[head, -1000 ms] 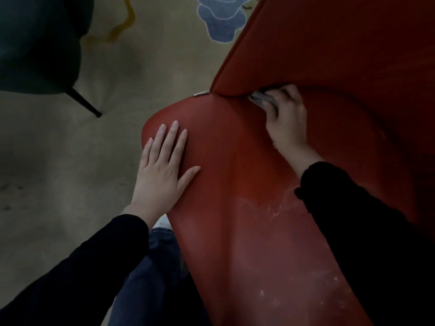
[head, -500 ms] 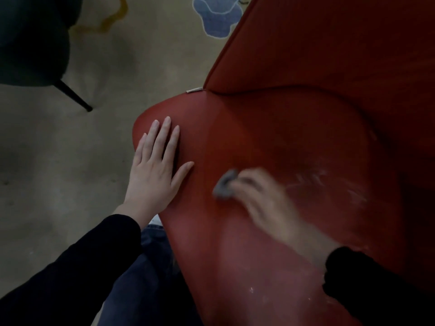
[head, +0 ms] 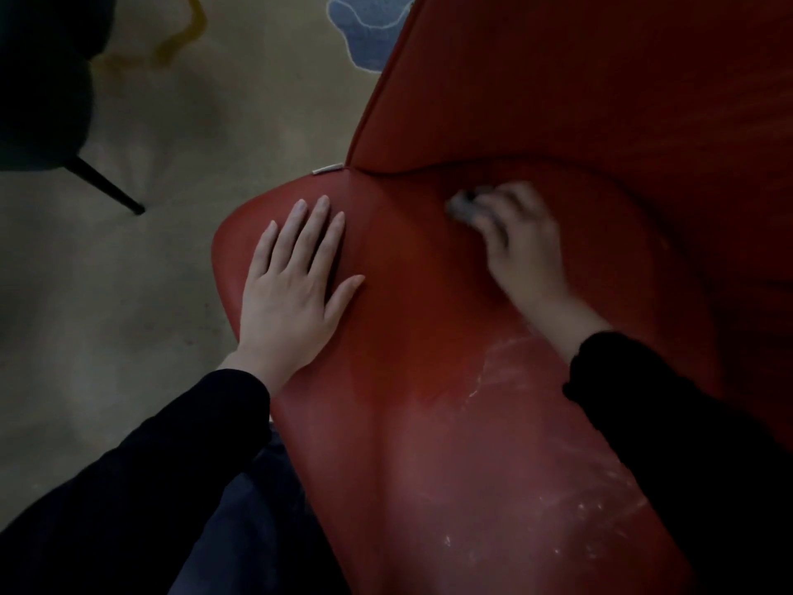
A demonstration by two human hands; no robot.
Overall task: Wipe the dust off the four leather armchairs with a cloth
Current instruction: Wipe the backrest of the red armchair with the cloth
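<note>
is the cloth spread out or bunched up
Bunched up: the cloth shows only as a small grey wad at the fingertips of the right hand, though motion blur hides detail.

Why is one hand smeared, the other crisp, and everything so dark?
In the head view, the right hand and its grey cloth are motion-blurred mid-wipe; the left hand lies flat and sharp on the red armchair; the lighting is dim throughout.
</note>
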